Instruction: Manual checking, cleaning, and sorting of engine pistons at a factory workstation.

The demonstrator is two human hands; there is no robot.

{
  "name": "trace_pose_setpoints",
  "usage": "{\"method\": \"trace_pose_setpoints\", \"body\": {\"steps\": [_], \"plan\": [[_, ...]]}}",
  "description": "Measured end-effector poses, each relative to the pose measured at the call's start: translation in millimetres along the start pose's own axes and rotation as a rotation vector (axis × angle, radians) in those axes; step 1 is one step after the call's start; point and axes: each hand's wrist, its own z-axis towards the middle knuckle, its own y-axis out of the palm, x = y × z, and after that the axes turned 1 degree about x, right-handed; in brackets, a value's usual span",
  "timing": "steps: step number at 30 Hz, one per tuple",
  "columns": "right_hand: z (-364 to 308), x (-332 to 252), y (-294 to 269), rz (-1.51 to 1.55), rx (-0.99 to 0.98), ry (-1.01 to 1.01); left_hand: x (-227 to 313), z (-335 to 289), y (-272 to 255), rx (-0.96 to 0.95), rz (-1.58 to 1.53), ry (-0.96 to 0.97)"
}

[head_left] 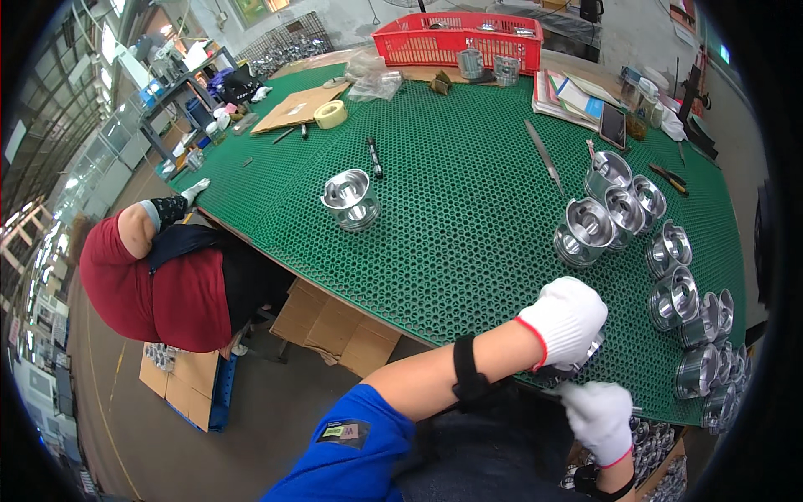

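My left hand [570, 321], in a white knitted glove with a red cuff, is closed over a shiny metal piston [588, 355] at the table's near edge. Most of that piston is hidden under the glove. Just below it my right hand [599, 418], also gloved and slightly blurred, is closed around a thin metal hand tool [553, 391]; its exact kind does not show. Beyond my hands stands a group of machined pistons [585, 227]. More pistons [674, 294] line the right side. A single piston [350, 199] stands apart at the left middle.
Green perforated matting [452, 243] covers the table. A flat file [545, 157], marker [374, 157], tape roll [330, 114], pliers [669, 179] and phone [613, 125] lie there. A red crate [457, 43] stands at the back. Another person [159, 276] is at the left edge.
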Motion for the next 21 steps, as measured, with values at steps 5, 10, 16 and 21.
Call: {"method": "trace_pose_setpoints", "body": {"steps": [5,10,16,21], "plan": [[-28.5,14.6,-1.0,0.708,0.276,0.333,-23.2,-14.2,11.6,0.408,-0.139,0.338],[-40.1,-6.3,10.8,1.225,0.094,0.609,-39.5,-83.3,68.1,0.946,-1.114,-0.312],[-17.5,-15.0,35.0,0.996,-0.101,0.209,-51.9,-108.7,66.8,0.776,-0.847,-0.271],[-41.3,-13.8,31.2,1.023,-0.080,0.313,-44.8,-121.7,75.5,0.787,-0.828,-0.361]]}}
